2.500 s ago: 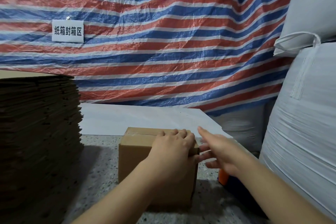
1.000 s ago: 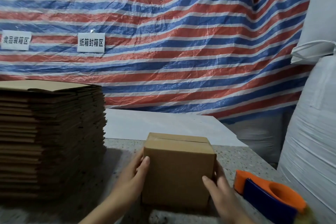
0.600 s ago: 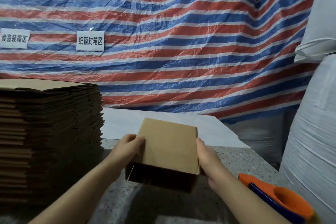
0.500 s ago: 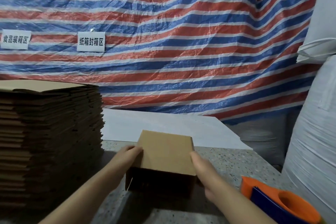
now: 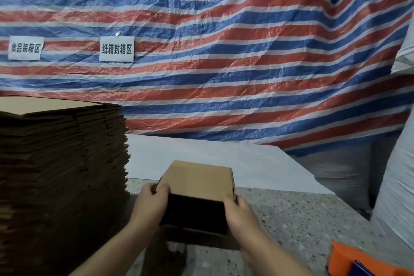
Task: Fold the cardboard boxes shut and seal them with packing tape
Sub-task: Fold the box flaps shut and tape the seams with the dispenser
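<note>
A packing area: stacked flat cartons [image 5: 60, 163], striped tarp wall [image 5: 224, 51], printed zone signs [image 5: 116, 49].

Dim, flat indoor light w/ soft focus throughout. Deep shadow on flat cardboard stack [image 5: 60, 175] front; wide-angle bowing at edges.

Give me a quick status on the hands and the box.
Left hand and right hand grip the cardboard box by its sides. Box tipped, dark face toward camera. Tape dispenser untouched, lower right. Nothing in the way.

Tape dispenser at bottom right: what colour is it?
Orange tape dispenser with a dark blue part, head view.
</note>
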